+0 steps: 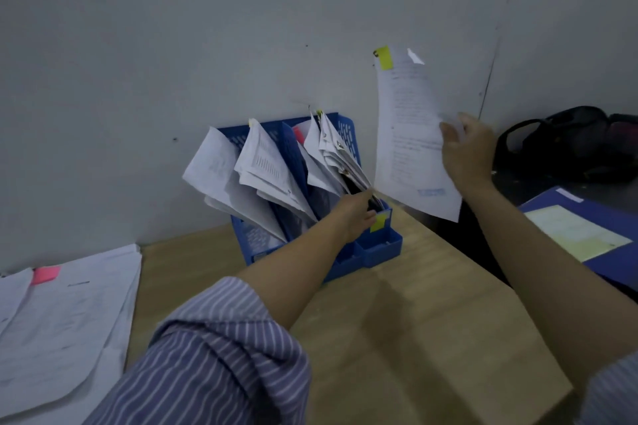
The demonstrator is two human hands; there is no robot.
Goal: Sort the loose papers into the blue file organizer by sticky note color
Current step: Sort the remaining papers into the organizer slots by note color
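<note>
Your right hand (464, 152) holds one printed sheet (409, 134) up in the air at about 2 o'clock in the view, fingers and thumb pinching its right edge. The sheet hangs nearly upright, tilted a little, with one yellow sticky note (384, 58) at its top left corner and a faint blue stamp near the bottom.

Your left hand (357, 214) reaches forward into the blue file organizer (383, 248), just above centre, at its rightmost compartment; its fingers are curled against the bundle of papers there (333, 148) — whether they grip the bundle or only press it back, you cannot tell. A second yellow sticky note (378, 221) shows right beside that hand, on the organizer's right front.

The organizer stands on the wooden table (414, 321) against the grey wall. You can count three fans of paper leaning out of it toward the left: one at the far left (210, 166), one in the middle (266, 162), and the bundle under your hand. A pink tab (298, 134) peeks out between the middle and right groups.

At 8 o'clock lies one loose stack of papers (62, 321) on the table, topped by a single pink sticky note (46, 274). At 3 o'clock sit one blue folder (607, 217) — lying open with a pale sheet on it — and one black bag (566, 145) behind it.
</note>
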